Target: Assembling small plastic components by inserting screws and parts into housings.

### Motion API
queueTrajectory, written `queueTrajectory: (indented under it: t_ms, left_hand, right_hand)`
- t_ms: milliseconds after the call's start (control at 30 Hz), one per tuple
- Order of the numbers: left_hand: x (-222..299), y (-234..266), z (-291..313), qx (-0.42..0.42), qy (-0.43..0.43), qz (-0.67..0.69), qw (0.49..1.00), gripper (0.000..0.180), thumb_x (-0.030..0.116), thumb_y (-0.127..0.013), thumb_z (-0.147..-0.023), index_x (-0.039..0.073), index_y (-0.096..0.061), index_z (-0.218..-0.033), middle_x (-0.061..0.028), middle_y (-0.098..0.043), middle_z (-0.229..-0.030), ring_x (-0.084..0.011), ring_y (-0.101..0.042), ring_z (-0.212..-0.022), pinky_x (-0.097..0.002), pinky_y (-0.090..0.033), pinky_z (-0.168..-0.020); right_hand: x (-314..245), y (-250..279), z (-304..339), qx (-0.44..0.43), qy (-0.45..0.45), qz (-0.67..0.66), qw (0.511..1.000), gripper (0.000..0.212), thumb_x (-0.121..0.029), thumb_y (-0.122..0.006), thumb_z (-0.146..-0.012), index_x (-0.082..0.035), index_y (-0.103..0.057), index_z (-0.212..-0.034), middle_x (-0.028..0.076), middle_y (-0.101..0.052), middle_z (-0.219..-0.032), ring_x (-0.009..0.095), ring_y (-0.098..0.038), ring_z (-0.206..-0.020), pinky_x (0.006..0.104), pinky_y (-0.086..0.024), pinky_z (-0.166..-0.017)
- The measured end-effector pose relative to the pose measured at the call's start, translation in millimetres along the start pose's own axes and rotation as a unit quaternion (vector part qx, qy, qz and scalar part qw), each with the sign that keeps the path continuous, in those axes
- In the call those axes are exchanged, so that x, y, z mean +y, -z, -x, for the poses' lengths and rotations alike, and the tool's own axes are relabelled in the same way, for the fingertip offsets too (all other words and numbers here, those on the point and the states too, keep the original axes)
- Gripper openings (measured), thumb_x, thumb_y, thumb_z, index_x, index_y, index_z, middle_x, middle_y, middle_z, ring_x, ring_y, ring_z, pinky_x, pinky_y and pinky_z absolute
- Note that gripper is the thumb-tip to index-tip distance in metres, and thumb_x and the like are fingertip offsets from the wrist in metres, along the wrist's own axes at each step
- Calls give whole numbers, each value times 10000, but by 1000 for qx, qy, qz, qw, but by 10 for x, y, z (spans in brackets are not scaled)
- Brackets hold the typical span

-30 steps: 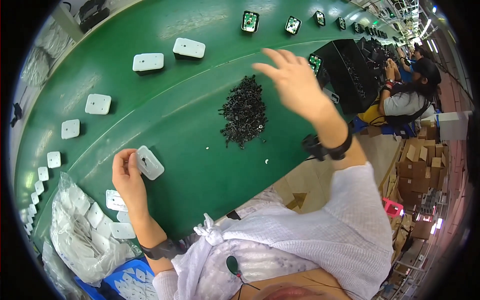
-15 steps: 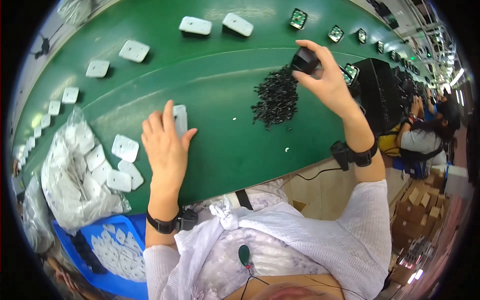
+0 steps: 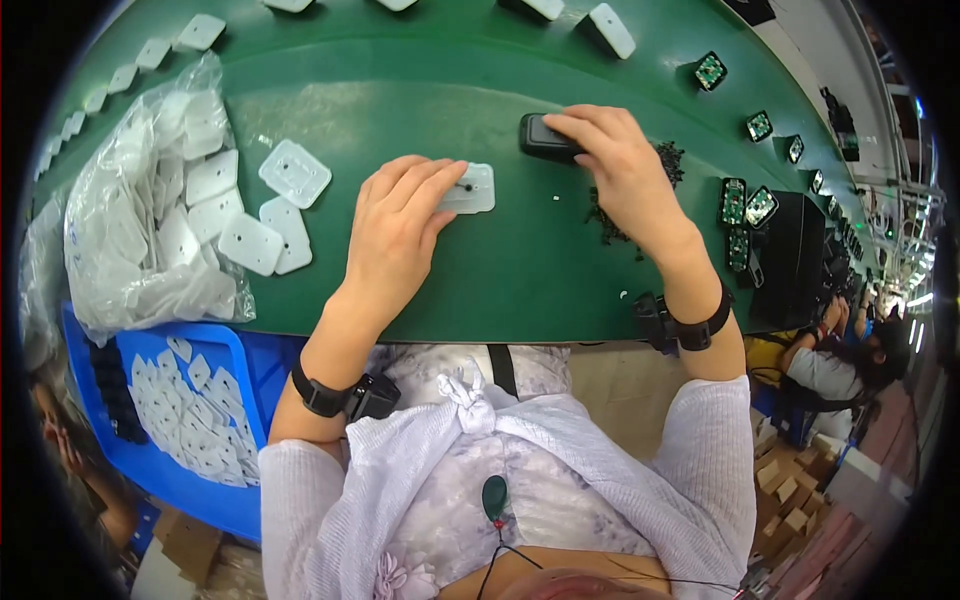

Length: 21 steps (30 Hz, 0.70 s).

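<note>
My left hand (image 3: pixel 392 232) holds the edge of a translucent white rounded plate (image 3: pixel 477 188) lying on the green table (image 3: pixel 330 300). A dark dot shows near the plate's middle, and my fingers cover its left part. Farther right, my right hand (image 3: pixel 632 172) grips a black box-shaped housing (image 3: pixel 545 137), fingertips over its right end. That housing is at the tabletop and stands apart from the plate. Partly hidden behind my right hand is a pile of small black pieces (image 3: pixel 668 160).
At left lie loose white plates (image 3: pixel 295 173) beside a clear bag (image 3: pixel 100 230) of more plates. Below is a blue bin (image 3: pixel 240 375) with small white pieces. Housings with green circuit boards (image 3: pixel 733 200) sit at right near a black box (image 3: pixel 790 250). Other people work far right.
My right hand has brought the black housing left, away from the black pile. My left hand has slid right with the white plate, its fingers closing on it. The view has shifted.
</note>
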<state>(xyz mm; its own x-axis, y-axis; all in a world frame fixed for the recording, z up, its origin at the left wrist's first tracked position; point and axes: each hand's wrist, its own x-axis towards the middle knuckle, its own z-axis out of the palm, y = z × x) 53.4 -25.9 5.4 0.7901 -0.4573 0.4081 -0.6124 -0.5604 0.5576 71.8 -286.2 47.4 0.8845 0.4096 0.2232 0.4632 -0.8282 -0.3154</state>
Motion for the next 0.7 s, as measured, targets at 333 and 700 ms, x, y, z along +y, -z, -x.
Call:
queueTrajectory:
  t_ms: [333,700]
  left_hand:
    - [-26,93,90,80,106,201,970,499,-140,-406,-830,39,-553,-1272,-146,-549,-1312,-315,-520,-1217,-373,-426,-1008]
    - [-86,84,164,5,43,50,998,465,-54,-466,-803,69,-605,-1230,-96,-573,-1296,-285,-527,-1215,-416,-411,-1041]
  right_hand:
    - [-581,-149,-190,-21,91,-127,988,408,13,-697,-706,-40,-626,-1104,92,-637,-1142,287,-584,-1001,363,-496,-846]
    - [-576,-347,-102,-15,78,-117,990,388,17,-686,-709,-40,-642,-1091,100,-628,-1168,294,-592,-990,361,-509,-819]
